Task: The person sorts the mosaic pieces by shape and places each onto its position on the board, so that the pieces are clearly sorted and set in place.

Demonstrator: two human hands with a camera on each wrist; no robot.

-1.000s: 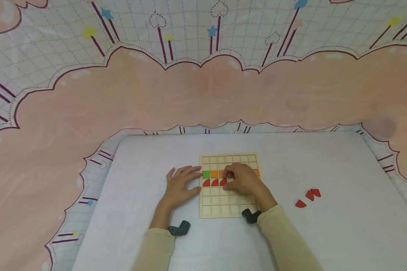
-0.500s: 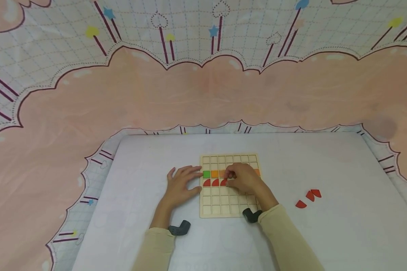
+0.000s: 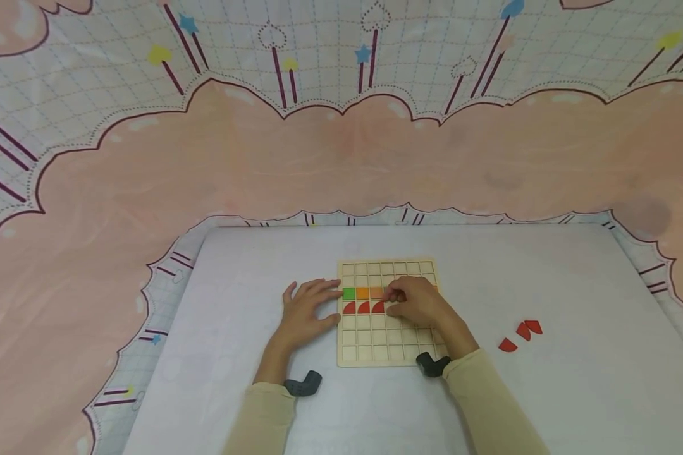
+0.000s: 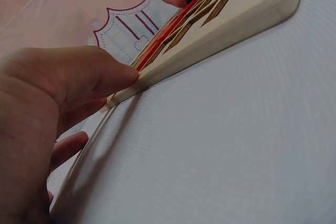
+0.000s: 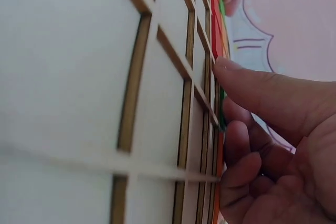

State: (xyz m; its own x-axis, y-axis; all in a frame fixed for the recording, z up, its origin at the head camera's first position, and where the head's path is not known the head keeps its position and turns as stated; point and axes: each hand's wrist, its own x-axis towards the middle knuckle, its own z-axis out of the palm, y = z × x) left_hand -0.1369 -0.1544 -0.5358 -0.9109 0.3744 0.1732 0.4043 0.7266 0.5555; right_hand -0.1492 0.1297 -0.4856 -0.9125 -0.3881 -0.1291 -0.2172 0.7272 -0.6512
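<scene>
A wooden grid board (image 3: 364,354) lies on the white table. My left hand (image 3: 304,316) rests at its left edge, fingers spread and straight; the left wrist view shows the thumb (image 4: 118,72) on the board's rim. Over the grid is my right hand (image 3: 418,302), just right of the third red quarter-circle piece (image 3: 378,308). Its thumb and fingers are apart and I see nothing held between them; in the right wrist view the thumb tip (image 5: 227,64) is at the board and the other fingers are bent. Above the red pieces run a green square (image 3: 349,293) and orange squares (image 3: 362,293).
Several loose red quarter-circle pieces (image 3: 508,345) lie on the table right of the board. Each wrist wears a dark device (image 3: 303,384). Behind the table (image 3: 250,253) hangs a patterned pink and white cloth (image 3: 341,151).
My right hand has shifted slightly right, off the third red quarter-circle piece, which now shows whole in its cell. My left hand stays at the board's edge.
</scene>
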